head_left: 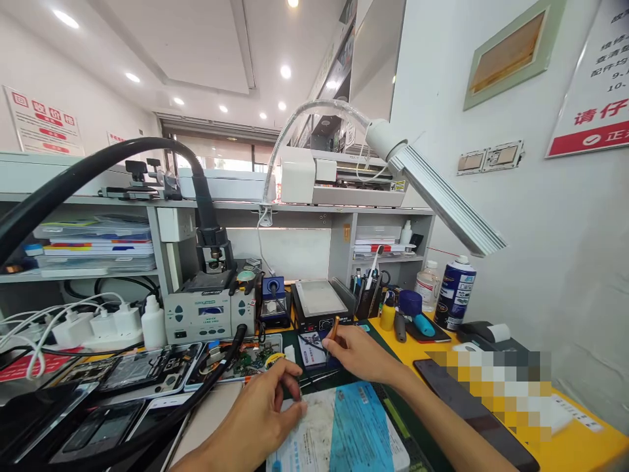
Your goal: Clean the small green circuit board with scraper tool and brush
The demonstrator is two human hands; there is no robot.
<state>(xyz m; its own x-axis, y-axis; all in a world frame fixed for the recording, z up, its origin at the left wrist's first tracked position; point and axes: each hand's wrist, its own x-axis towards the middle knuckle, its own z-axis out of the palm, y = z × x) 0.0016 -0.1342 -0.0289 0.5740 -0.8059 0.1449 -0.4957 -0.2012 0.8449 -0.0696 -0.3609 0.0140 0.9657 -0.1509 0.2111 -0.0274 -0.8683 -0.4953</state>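
Right hand (356,354) is pinching a thin brown-handled tool (333,331) over the small board (314,349); left hand (263,413) is pressing, fingers curled, empty, on the blue mat (354,426).

phone repair shop bench for sure, soldering station (211,313) and hot plate (319,303) up front, opened phones (132,370) lying around (price signs (43,122) on the wall too), bendy work lamp (442,200) overhead

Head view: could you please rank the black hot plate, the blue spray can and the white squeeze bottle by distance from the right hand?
From the right hand:
1. Black hot plate, just behind it.
2. Blue spray can, to its right.
3. White squeeze bottle, far left.
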